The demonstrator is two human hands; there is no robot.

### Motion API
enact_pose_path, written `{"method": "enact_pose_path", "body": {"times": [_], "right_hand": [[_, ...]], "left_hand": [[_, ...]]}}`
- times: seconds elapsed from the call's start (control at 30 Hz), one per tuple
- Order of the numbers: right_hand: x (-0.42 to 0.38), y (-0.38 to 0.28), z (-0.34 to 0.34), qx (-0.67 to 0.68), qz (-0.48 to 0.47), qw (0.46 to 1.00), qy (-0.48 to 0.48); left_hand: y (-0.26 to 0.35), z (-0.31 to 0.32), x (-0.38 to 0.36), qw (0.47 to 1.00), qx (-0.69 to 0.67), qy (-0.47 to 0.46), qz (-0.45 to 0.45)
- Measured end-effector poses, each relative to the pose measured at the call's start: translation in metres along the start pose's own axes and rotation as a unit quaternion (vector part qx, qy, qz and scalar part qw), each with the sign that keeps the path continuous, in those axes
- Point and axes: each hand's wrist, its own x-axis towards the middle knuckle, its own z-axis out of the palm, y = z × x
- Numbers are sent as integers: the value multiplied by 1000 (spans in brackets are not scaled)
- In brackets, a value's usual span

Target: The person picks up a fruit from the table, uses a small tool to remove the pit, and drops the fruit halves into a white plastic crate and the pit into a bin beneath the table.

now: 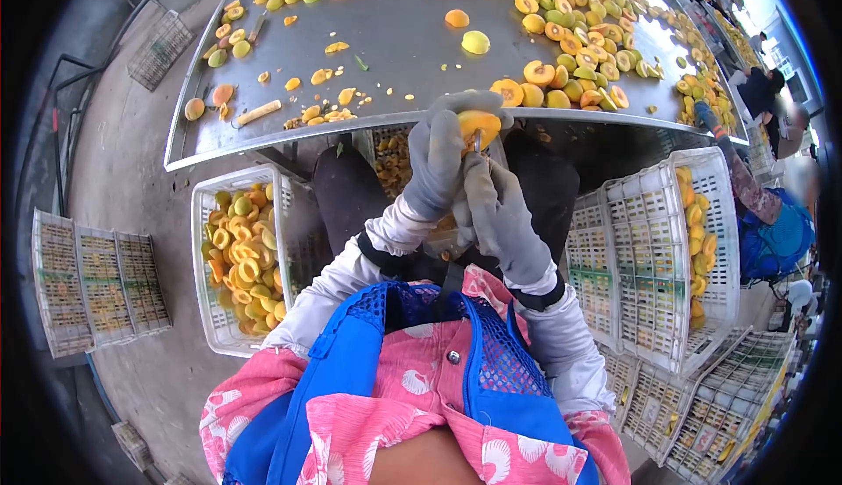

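Observation:
My left hand (435, 156), in a grey glove, is closed around a yellow-orange peach half (481, 125) just over the table's near edge. In my gloved right hand (502, 217) is a small metal-tipped tool (476, 142); its tip meets the cut face of the fruit. The fingers cover the tool's handle, so its exact kind is hidden. Beyond my hands, cut peach halves (539, 73) lie on the metal table (395, 42). A wooden-handled tool (259, 113) rests at the table's near left.
White crates stand around me: one holding peach halves (246, 257) at left, another crate (649, 257) at right, and a stacked crate (96, 283) far left. A bin of scraps (392, 156) sits under the table edge. A co-worker in blue (776, 235) works at the right.

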Motion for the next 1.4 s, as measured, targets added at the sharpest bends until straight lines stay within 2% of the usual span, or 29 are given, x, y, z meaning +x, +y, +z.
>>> {"method": "enact_pose_path", "body": {"times": [0.13, 0.2, 0.27, 0.33, 0.37, 0.4, 0.43, 0.47, 0.5, 0.53, 0.6, 0.67, 0.73, 0.8, 0.87, 0.93, 0.97, 1.0, 1.03, 1.07, 1.1, 1.13, 1.17, 1.2, 1.27, 1.3, 1.33, 1.37, 1.4], "right_hand": [[7, 17, 0, -34, -42, 998, 24], [18, 31, -3, -145, -205, 967, 45], [20, 35, -6, -168, -228, 958, 40], [19, 29, -8, -194, -248, 948, 36], [14, 19, -9, -141, -113, 984, 4], [11, 10, -9, -84, 25, 996, -27], [8, 3, -9, -84, 27, 996, -28], [7, -4, -11, -43, 92, 992, -68], [6, -6, -11, -1, 158, 982, -108], [5, -4, -12, 0, 163, 981, -108], [5, -2, -13, 102, 191, 963, -161], [7, 0, -11, 121, 177, 959, -185], [10, 5, -12, 140, 169, 953, -209], [18, 14, -17, 176, 199, 925, -273], [19, 24, -14, 206, 181, 914, -300], [22, 36, -16, 237, 166, 899, -329], [27, 45, -18, 262, 189, 894, -309], [32, 49, -19, 287, 209, 889, -290], [32, 51, -20, 265, 218, 904, -257], [35, 56, -23, 269, 217, 902, -258], [39, 65, -25, 268, 240, 905, -229], [43, 71, -27, 265, 263, 906, -199], [45, 72, -29, 268, 273, 903, -196], [48, 73, -28, 271, 274, 902, -196], [49, 73, -25, 246, 270, 918, -153], [48, 74, -26, 243, 244, 929, -138], [48, 74, -31, 245, 242, 929, -136], [48, 75, -38, 261, 250, 927, -101], [47, 76, -46, 278, 258, 923, -66]], "left_hand": [[10, -4, 1, 995, 90, -38, 11], [7, -6, 0, 996, 79, -30, -19], [4, -12, 0, 996, 69, -25, -52], [0, -20, 4, 990, 55, -122, -44], [-6, -24, 5, 991, 53, -118, -46], [-12, -27, 7, 987, 61, -133, -62], [-17, -30, 8, 983, 69, -148, -79], [-15, -29, 10, 983, 69, -147, -81], [-11, -27, 12, 969, 63, -125, -203], [-8, -26, 11, 940, 54, -100, -322], [-4, -24, 7, 951, 35, -99, -292], [-7, -26, 5, 960, 20, -101, -261], [-21, -32, -4, 909, -259, -105, -309], [-22, -36, -9, 913, -253, -90, -307], [-24, -48, -15, 917, -250, -72, -303], [-26, -96, -27, 925, -112, 103, -349], [-27, -122, -45, 959, 95, 147, -224], [-14, -148, -52, 930, 24, 263, -256], [-16, -207, -78, 907, 124, 322, -241], [1, -251, -91, 792, 424, 358, -255], [22, -287, -110, 675, 653, 284, -192], [41, -303, -119, 585, 768, 232, -121], [52, -294, -110, 523, 782, 291, -174], [50, -283, -95, 522, 783, 289, -175], [19, -242, -59, 700, 684, 196, -52], [-2, -199, -34, 772, 601, 169, -119], [-24, -171, -15, 771, 635, 27, -24], [-40, -130, 9, 824, 556, -2, -108], [-67, -112, 27, 811, 557, -101, -145]]}}
